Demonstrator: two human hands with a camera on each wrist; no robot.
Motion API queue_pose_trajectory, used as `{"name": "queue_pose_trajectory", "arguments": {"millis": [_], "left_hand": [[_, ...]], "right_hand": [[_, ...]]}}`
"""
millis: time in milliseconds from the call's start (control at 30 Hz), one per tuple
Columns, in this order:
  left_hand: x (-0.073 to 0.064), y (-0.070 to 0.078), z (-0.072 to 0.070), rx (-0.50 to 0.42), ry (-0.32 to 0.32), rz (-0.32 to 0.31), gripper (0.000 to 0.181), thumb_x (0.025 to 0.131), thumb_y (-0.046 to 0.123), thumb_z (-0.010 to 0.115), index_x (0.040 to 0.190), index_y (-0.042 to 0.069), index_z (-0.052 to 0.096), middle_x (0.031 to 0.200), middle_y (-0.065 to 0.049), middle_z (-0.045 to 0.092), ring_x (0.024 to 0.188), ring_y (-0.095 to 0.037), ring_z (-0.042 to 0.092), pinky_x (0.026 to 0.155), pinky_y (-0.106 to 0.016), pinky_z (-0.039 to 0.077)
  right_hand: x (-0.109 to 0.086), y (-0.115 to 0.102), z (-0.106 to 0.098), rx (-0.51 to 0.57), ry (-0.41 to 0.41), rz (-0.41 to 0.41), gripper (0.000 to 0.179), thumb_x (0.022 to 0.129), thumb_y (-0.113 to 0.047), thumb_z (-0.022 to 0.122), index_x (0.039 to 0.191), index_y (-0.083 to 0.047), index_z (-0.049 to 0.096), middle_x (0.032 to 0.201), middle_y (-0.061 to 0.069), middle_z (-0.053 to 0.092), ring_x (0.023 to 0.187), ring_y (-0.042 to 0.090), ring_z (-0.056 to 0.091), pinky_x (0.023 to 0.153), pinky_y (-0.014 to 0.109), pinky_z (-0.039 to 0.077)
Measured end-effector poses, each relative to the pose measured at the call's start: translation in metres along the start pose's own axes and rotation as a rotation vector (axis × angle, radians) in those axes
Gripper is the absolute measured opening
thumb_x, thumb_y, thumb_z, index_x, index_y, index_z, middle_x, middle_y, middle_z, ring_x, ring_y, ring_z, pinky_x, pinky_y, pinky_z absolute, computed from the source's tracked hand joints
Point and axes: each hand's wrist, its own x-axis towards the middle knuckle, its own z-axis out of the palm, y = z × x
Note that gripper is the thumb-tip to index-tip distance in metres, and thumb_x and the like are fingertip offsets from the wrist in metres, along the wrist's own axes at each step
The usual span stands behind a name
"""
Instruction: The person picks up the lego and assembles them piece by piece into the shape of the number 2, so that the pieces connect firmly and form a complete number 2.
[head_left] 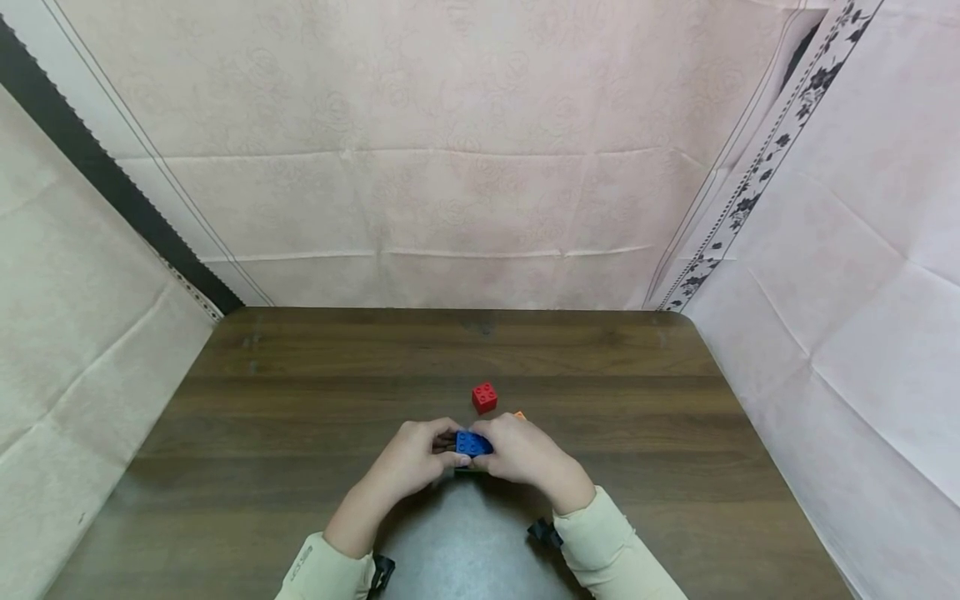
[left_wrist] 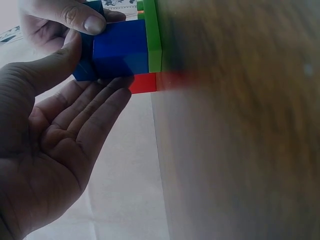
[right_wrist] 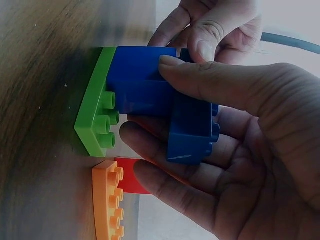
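Note:
Two blue toy bricks are stacked on a green studded plate (right_wrist: 91, 110), which stands on the table. The lower blue brick (left_wrist: 120, 47) sits on the plate. The upper blue brick (right_wrist: 190, 132) lies across its top and overhangs to the right. My left hand (head_left: 414, 454) holds the upper brick at its left end, thumb on the near side and fingers stretched behind. From the other side my right hand (head_left: 525, 454) grips the same brick, its thumb across the near face and its fingers behind.
Just beyond the hands, a red brick (head_left: 484, 397) stands on the wooden table (head_left: 315, 400). An orange studded brick (right_wrist: 105, 200) lies beside it, mostly hidden by the right hand in the head view. Pale patterned cloth (head_left: 450, 208) hangs around the table.

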Motion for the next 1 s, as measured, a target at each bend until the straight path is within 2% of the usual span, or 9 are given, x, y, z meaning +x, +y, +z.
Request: {"name": "queue_pose_trajectory", "arguments": {"millis": [467, 1000], "left_hand": [[0.0009, -0.0022, 0.0007, 0.001, -0.009, 0.000, 0.022, 0.089, 0.028, 0.079, 0.109, 0.022, 0.071, 0.099, 0.007, 0.072, 0.086, -0.007, 0.064, 0.077, -0.034, 0.055], [0.0010, -0.0006, -0.0014, 0.001, -0.016, -0.008, 0.022, 0.089, 0.028, 0.079, 0.108, 0.022, 0.071, 0.098, 0.007, 0.071, 0.083, -0.009, 0.062, 0.076, -0.035, 0.053]], "right_hand": [[0.0016, -0.0004, 0.0010, -0.023, -0.007, 0.003, 0.022, 0.092, -0.029, 0.074, 0.106, -0.014, 0.070, 0.079, -0.009, 0.060, 0.064, 0.007, 0.053, 0.061, 0.024, 0.046], [0.0026, -0.0017, -0.0008, -0.021, -0.001, -0.003, 0.013, 0.091, -0.026, 0.075, 0.092, -0.017, 0.065, 0.066, -0.009, 0.050, 0.056, 0.007, 0.042, 0.052, 0.023, 0.034]]}}
